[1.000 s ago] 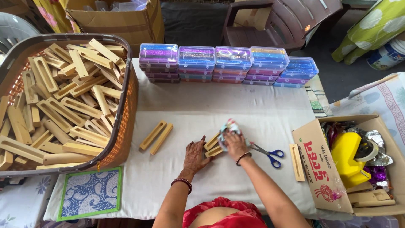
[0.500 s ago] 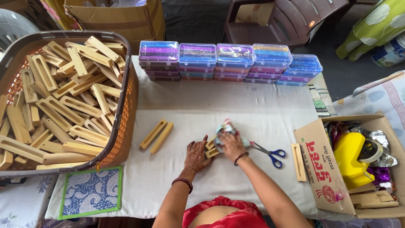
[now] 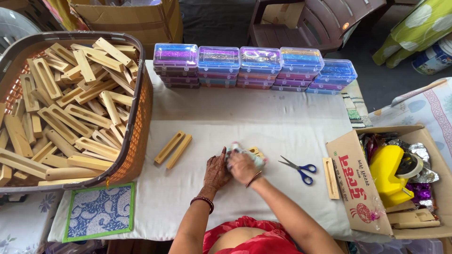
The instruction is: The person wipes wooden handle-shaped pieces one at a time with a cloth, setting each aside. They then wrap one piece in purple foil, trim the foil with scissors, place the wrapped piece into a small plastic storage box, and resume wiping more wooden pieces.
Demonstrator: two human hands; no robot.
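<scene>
Holding: both hands grip one small cloth bundle [image 3: 246,153].
Left hand [image 3: 217,172]: closed on it.
Right hand [image 3: 242,167]: closed on it.
Right: blue scissors [image 3: 298,167].
Left: two wooden pieces [image 3: 173,149].

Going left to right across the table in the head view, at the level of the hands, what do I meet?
Basket of wooden pieces → two loose wooden pieces → left hand → right hand on a small cloth bundle → blue-handled scissors → single wooden piece → cardboard box.
</scene>
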